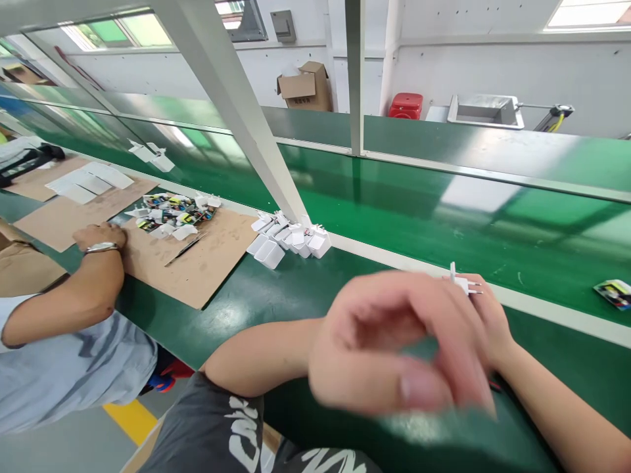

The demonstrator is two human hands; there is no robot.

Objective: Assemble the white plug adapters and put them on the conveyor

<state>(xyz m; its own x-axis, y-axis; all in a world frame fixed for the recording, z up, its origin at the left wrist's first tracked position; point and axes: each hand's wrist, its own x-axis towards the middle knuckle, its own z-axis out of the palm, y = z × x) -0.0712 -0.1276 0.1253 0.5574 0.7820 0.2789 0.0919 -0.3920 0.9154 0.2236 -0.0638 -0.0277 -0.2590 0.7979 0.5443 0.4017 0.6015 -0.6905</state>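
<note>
My left hand (394, 348) is large and motion-blurred in the middle of the view. Its fingers curl loosely, with a gap between them and the thumb, and nothing shows inside. Behind it, my right hand (488, 322) is closed on a white plug (461, 284) with two pins pointing right; the left hand hides part of this grip. Left of my hands, a cluster of white plastic housings (269, 252), some with small parts on top, lies on the dark green table (231, 295) by the frame post.
A co-worker's arm (106, 269) rests at left by a cardboard sheet (221, 256) bearing piled circuit boards (172, 210) and tweezers (185, 249). A slanted white post (246, 118) rises beyond the housings. One circuit board (614, 292) lies on the green belt (409, 210) at right.
</note>
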